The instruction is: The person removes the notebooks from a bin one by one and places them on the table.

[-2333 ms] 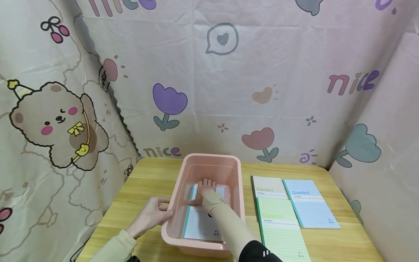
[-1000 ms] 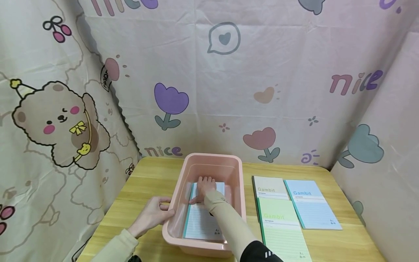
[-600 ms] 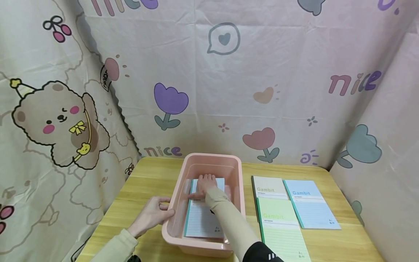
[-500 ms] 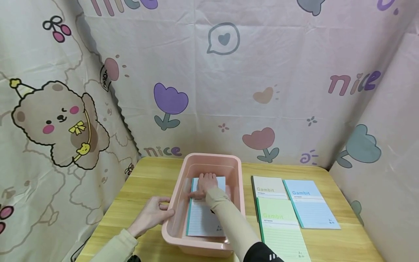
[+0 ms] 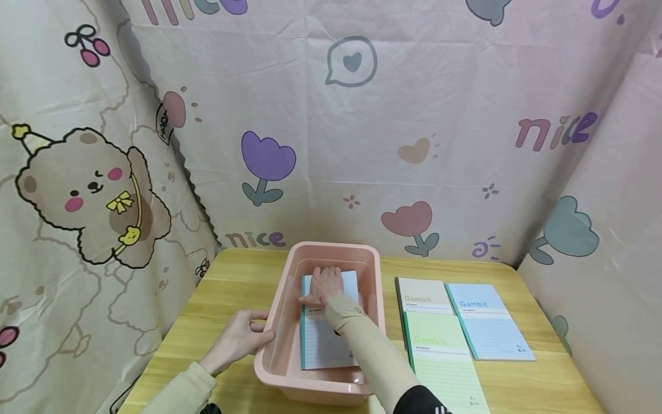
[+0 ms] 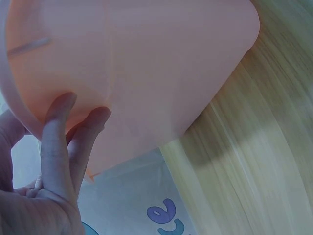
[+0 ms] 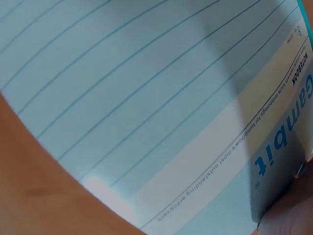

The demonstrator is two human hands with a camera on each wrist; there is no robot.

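Observation:
My left hand [image 5: 239,339] grips the left rim of a pink plastic bin [image 5: 373,299]; in the left wrist view its fingers [image 6: 57,132] press the bin's outer wall under the rim. Inside the bin, my right hand [image 5: 327,286] holds a light blue notebook [image 5: 326,345] near its top end, the thumb at the teal spine and the fingers reaching the top edge. The right wrist view shows the notebook's lined "Gambit" cover [image 7: 146,98] bowed, with a bit of the hand [image 7: 288,215] at the lower right corner.
Right of the bin on the wooden table [image 5: 248,276] lie a grey-white notebook [image 5: 425,290], a green notebook [image 5: 447,362] overlapping it, and a blue notebook [image 5: 493,325]. Printed curtains [image 5: 455,103] enclose the back and sides.
Inside the bin, the blue notebook and my right hand have moved toward the far end, the notebook shifting slightly right. My left hand has stayed on the rim.

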